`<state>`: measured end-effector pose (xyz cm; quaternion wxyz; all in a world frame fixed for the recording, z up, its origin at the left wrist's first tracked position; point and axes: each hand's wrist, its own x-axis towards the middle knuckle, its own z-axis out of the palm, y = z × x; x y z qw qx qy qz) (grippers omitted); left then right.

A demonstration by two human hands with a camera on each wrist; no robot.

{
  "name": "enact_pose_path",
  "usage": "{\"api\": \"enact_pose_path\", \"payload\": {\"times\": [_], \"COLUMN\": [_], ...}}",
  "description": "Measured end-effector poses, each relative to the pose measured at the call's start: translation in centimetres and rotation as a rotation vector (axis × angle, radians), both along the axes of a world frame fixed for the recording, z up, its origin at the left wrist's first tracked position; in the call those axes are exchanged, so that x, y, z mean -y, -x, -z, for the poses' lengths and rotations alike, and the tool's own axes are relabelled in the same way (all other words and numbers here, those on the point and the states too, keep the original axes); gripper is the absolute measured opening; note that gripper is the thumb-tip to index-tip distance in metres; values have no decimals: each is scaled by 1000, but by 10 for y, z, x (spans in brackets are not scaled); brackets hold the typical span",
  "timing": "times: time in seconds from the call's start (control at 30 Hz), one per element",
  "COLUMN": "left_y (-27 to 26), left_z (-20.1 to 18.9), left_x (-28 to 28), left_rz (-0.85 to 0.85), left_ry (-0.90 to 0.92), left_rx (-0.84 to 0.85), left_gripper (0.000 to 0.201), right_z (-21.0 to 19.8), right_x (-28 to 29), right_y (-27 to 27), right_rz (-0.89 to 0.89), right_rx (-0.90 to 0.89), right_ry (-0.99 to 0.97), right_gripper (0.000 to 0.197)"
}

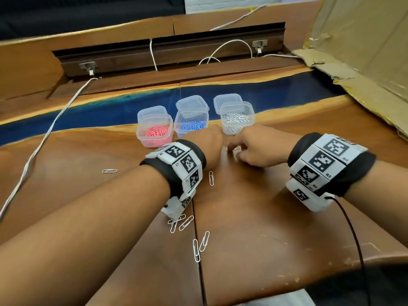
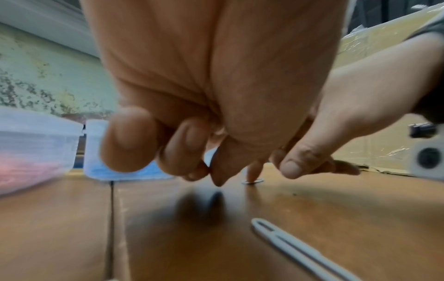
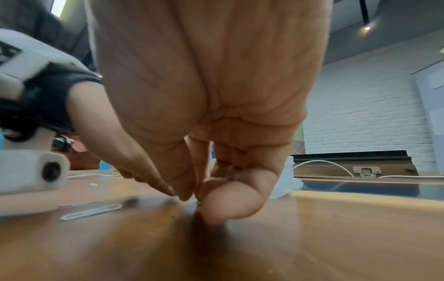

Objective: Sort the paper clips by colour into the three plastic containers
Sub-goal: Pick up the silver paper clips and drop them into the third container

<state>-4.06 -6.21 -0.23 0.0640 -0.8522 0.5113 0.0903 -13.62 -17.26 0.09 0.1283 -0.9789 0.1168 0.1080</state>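
Three clear plastic containers stand in a row: one with pink clips (image 1: 154,132), one with blue clips (image 1: 191,125), one with white clips (image 1: 237,120). My left hand (image 1: 210,142) hovers just in front of the blue one, fingers curled in and thumb tip against a fingertip (image 2: 209,171); no clip shows in it. My right hand (image 1: 235,151) is down on the table beside it, thumb and forefinger pinching a white paper clip (image 1: 235,148) that lies flat on the wood. The same clip (image 2: 252,182) shows under the right fingertip, and a glint of it (image 3: 199,203) between the fingertips.
Several loose white clips lie on the wooden table: one far left (image 1: 109,171), one by my left wrist (image 1: 211,178), a cluster below the left wrist (image 1: 182,221), two nearer me (image 1: 199,246). Lids (image 1: 192,104) lean behind the containers. A white cable (image 1: 44,140) runs on the left, cardboard (image 1: 364,62) on the right.
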Motion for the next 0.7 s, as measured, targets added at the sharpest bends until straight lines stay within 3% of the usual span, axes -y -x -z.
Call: {"api": "enact_pose_path", "payload": {"times": [0.13,0.33,0.47,0.6,0.7], "left_y": [-1,-2,-9,-11,-4], "left_z": [2,6,10,12,11], "left_x": [5,-19,-36,-40,-39], "left_rz": [7,66,-46,-109,-87], "left_ry": [-93,62,105,9,-40], "left_rx": [25,97,-71,-140,-93], "left_gripper": [27,7,10,17,17], "right_z": [4,4,4,4,4], "right_x": [-4,-15,-30,-50,-62], "right_y": [10,15,16,19,22], "right_rz": [-9,-16,37,15,-52], "right_rx": [57,34,-27,-145,-200], "right_ry": [-15,-49,-77,42,160], "right_gripper": [26,8,12,16,1]}}
